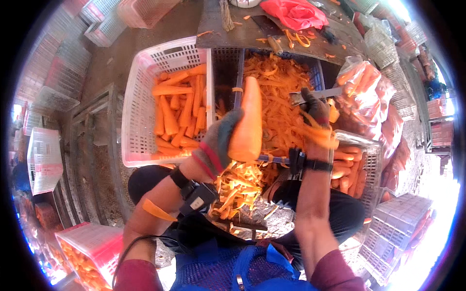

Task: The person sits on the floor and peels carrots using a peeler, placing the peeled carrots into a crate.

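My left hand (pixel 220 140), in a grey work glove, grips a large peeled carrot (pixel 248 120) by its thick end, tip pointing away from me. To its right my gloved right hand (pixel 316 107) is closed on a metal peeler (pixel 318 95), its blade apart from the carrot; orange peel strips (pixel 320 132) hang over that wrist. Beneath both hands a blue crate (pixel 238 82) is heaped with carrot peelings (pixel 278 98). On the left a white plastic crate (pixel 133 109) holds several peeled carrots (pixel 169 116). More peelings (pixel 240 185) lie between my knees.
A wooden table (pixel 247 32) ahead bears a cleaver (pixel 267 27) and a red plastic bag (pixel 296 14). At right stand a clear bag of carrots (pixel 364 91) and a crate (pixel 376 160) of carrots. A wooden frame (pixel 111 145) and a red-and-white crate (pixel 94 236) are at left.
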Available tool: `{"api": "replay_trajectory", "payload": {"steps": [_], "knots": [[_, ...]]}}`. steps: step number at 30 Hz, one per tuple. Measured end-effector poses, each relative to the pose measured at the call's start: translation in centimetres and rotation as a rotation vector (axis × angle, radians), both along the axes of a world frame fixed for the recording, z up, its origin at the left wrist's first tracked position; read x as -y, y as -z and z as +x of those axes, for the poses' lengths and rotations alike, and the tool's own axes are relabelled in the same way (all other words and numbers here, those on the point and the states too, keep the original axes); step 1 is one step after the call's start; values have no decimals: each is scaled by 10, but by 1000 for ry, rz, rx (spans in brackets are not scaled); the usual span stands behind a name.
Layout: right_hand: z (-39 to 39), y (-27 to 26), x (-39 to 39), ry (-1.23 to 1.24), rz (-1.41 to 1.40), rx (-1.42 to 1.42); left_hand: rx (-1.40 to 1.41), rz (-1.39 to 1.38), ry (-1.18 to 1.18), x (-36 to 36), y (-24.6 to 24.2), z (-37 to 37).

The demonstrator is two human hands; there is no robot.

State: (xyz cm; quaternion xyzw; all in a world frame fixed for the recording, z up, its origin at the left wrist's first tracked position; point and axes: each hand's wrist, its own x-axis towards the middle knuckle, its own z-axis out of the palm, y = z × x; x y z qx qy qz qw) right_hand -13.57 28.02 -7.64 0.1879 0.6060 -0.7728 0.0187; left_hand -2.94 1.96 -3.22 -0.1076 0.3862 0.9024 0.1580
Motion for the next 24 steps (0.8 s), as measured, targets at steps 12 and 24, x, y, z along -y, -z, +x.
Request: {"api": "replay_trajectory", "payload": {"steps": [12, 24], "knots": [[-4, -24, 46, -192, 329, -249, -71, -112, 107, 0, -5, -4], [81, -86, 105, -408, -134, -50, 200, 157, 25, 14, 18, -24]]}}
